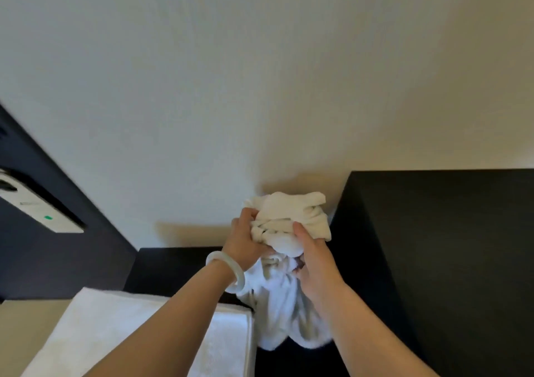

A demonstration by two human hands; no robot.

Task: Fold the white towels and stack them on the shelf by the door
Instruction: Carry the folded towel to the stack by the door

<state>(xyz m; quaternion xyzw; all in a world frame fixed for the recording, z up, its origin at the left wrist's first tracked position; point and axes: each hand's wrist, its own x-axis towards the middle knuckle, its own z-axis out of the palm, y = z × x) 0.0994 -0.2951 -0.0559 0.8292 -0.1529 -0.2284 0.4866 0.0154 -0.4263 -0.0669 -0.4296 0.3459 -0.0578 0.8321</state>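
So both my hands, left [245, 239] and right [313, 256], are bunched on a crumpled white towel [289, 223], probably mid-fold; next it needs shaking flat.

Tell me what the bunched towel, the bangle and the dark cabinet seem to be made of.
The towel: soft cotton-like terry, matte white; it bunches into deep folds and the hanging part looks fluffy.
The bangle: smooth, pale and slightly translucent with a sheen, possibly jade or glass; cannot tell which.
The cabinet: flat, matte black panel, probably laminated or painted board; no grain shows.
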